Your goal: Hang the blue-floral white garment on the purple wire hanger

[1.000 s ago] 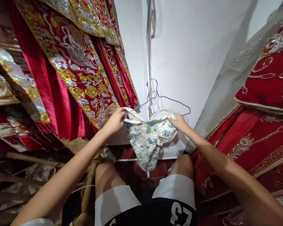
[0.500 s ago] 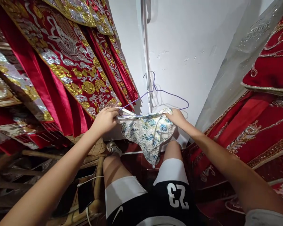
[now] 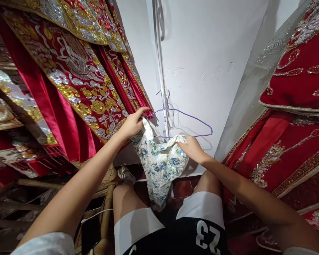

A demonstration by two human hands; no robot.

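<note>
A white top with blue flowers [image 3: 163, 164] hangs down in front of my knees, its wide strap at the upper left. My left hand [image 3: 134, 123] is closed at the strap, by the left end of a purple wire hanger [image 3: 188, 116]; some of its fingers stretch out past the wire. At the other side of the neckline, my right hand [image 3: 193, 148] pinches the bunched edge of the cloth. The hanger's right end is bare of cloth. Its hook is up by a thin white pole. Whether my left fingers also grip the wire is hidden.
Red embroidered costumes hang on the left [image 3: 95, 92] and the right [image 3: 287, 131]. A white wall [image 3: 202, 42] stands ahead, with a white pole [image 3: 159, 49] before it. At lower left are a bamboo chair [image 3: 108, 205] and a white cable [image 3: 98, 212].
The top has swung left and lower, and its strap now stands up at the hanger's left end. My left hand has moved right and slightly up; my right hand has moved down and slightly left.
</note>
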